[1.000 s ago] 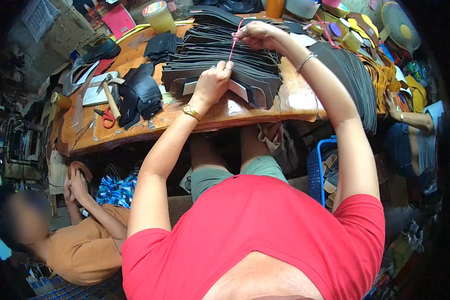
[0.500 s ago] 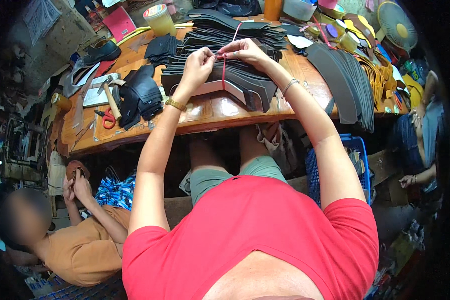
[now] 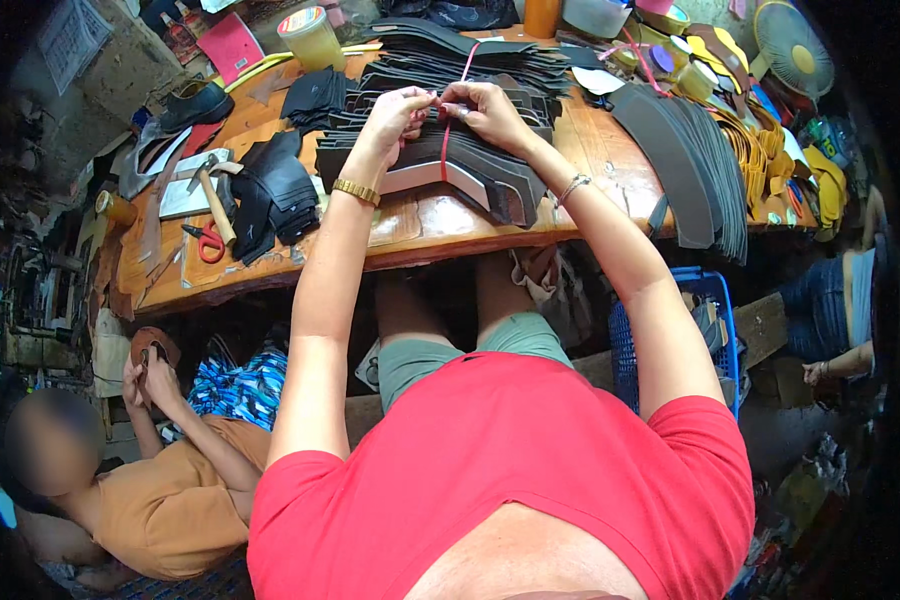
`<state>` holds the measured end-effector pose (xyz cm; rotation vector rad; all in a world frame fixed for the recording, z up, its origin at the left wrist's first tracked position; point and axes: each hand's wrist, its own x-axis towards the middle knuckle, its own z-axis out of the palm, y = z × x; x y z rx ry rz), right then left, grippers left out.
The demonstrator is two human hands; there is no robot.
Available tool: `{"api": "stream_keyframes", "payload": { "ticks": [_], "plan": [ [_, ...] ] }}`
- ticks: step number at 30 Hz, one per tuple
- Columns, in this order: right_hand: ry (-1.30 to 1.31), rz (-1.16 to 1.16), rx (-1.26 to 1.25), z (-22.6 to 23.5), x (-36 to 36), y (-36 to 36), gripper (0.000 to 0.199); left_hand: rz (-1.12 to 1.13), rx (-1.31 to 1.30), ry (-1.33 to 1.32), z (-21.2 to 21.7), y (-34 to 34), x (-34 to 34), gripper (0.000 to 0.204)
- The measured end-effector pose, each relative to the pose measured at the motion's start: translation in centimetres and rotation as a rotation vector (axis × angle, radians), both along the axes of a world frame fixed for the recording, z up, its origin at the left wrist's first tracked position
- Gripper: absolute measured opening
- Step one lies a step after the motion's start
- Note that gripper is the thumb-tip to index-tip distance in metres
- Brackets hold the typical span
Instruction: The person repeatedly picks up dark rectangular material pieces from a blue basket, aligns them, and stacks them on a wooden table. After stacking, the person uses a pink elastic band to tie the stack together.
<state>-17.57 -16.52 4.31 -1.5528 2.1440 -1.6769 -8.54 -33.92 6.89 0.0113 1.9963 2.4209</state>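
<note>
A bundle of dark cut leather-like pieces (image 3: pixel 485 165) lies on the wooden table in front of me, with a red string (image 3: pixel 444 152) running across its top. Above it, my left hand (image 3: pixel 400 122) pinches the string, fingertips close to those of the other hand. My right hand (image 3: pixel 488 115) is closed on the string too, its thumb and fingers bent together over the bundle. The string's ends and any knot are mostly hidden by my fingers. Just behind is another stack of dark pieces (image 3: pixel 450 50), crossed by a red string as well.
Left on the table (image 3: pixel 390 235) are black pieces (image 3: pixel 270 195), a hammer (image 3: pixel 215 205), red-handled scissors (image 3: pixel 210 243) and a tub (image 3: pixel 312 40). To the right lie fanned grey strips (image 3: pixel 685 165) and a fan (image 3: pixel 794 50). A seated person (image 3: pixel 170 480) works at lower left; a blue basket (image 3: pixel 625 350) stands below.
My left hand has turned and shifted slightly left, its fingers more curled. My right hand has drawn in closer, fingers bending down over the string. The bundle stays in place.
</note>
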Motion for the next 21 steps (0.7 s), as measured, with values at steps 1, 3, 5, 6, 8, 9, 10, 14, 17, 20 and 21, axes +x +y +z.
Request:
{"api": "stream_keyframes", "payload": {
  "ticks": [1,3,5,6,8,9,10,14,17,20,21],
  "plan": [
    [0.003,-0.007,0.003,-0.1,-0.1,0.0,0.011,-0.044,0.015,0.031,0.1,0.0,0.2,0.015],
    [-0.213,0.129,-0.12,-0.1,-0.6,0.4,0.012,-0.003,0.095,0.07,0.0,1.0,0.6,0.021],
    [-0.234,0.171,-0.176,-0.3,-1.5,0.7,0.01,0.031,0.085,0.155,-0.2,2.0,0.9,0.025],
    [-0.322,0.185,-0.169,0.0,-1.1,0.8,0.01,0.105,-0.04,0.157,-0.8,2.0,0.6,0.028],
    [-0.472,0.163,-0.103,1.2,-0.1,1.1,0.01,0.182,-0.181,0.288,-2.0,2.1,0.4,0.032],
    [-0.501,0.15,-0.074,1.4,-0.2,1.3,0.01,0.234,-0.327,0.366,-2.3,2.5,-0.1,0.035],
    [-0.543,0.184,-0.101,1.7,-0.1,1.5,0.01,0.314,-0.449,0.378,-2.7,2.7,-0.5,0.038],
    [-0.616,0.234,-0.127,1.6,-0.6,2.1,0.013,0.326,-0.433,0.271,-3.3,2.3,-1.6,0.033],
    [-0.64,0.224,-0.125,1.1,-1.0,2.5,0.013,0.118,-0.263,0.13,-1.1,2.5,-1.5,0.036],
    [-0.648,0.202,-0.133,1.1,-1.0,2.0,0.014,0.009,-0.169,0.064,-0.8,1.3,-2.3,0.039],
    [-0.672,0.215,-0.168,0.9,-0.8,1.8,0.015,-0.016,-0.153,0.062,-0.9,1.1,-2.5,0.039]
  ]
}}
